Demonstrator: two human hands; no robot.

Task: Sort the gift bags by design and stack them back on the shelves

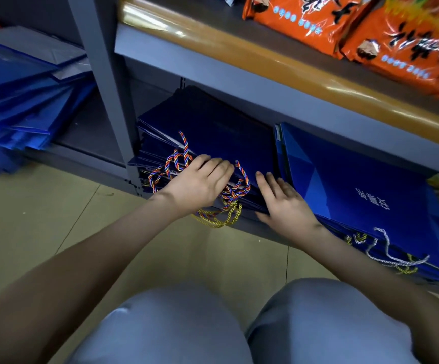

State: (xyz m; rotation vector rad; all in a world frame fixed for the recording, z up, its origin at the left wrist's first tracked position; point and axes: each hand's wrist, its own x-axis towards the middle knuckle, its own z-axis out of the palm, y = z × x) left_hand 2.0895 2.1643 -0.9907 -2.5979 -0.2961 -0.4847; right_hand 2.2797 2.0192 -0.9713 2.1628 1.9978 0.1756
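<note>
A stack of dark navy gift bags (213, 127) lies flat on the bottom shelf, with multicolour rope handles (176, 160) and gold rope handles (223, 219) hanging over the front edge. My left hand (200, 185) rests on the stack's front edge, fingers curled among the rope handles. My right hand (284, 200) presses with straight fingers against the stack's right front corner. Right of it lies a stack of brighter blue gift bags (357, 185) with white lettering and white cord handles (386, 250).
A grey shelf upright (102, 82) separates this bay from a left bay holding a slanted pile of blue bags (21, 101). The upper shelf (239, 74) carries orange snack packets (397, 40). Beige tiled floor (55, 219) and my knees lie below.
</note>
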